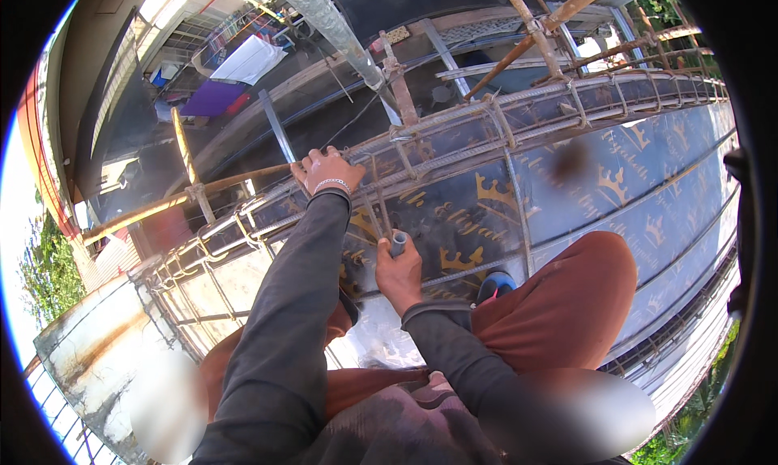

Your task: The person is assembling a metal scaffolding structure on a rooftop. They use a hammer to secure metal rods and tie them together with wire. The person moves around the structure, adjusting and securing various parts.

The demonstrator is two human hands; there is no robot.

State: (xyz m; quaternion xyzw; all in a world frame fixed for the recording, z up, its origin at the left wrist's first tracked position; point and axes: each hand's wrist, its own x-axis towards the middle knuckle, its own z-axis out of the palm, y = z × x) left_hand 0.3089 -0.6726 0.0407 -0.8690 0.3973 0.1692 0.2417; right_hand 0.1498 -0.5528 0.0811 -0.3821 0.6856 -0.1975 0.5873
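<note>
My left hand (331, 172), with a band at the wrist, reaches to the far side of a long rebar cage (462, 153). Its fingers bend over the upper bar there. Lower down, my right hand (399, 275) is closed in a fist around a tool with a grey tube end (398, 243) sticking up past the thumb. Most of that tool is hidden by the hand. Thin stirrups (374, 206) stand between my two hands. Below the cage lies a dark printed sheet (478, 226) with gold crown shapes.
Wooden poles (190, 161) and a grey metal post (336, 40) rise along the cage's far side. Beyond them is a lower area with a purple sheet (212, 98). My bent knee (567, 295) and shoe (496, 285) are beside the bars. A stained concrete block (97, 339) stands left.
</note>
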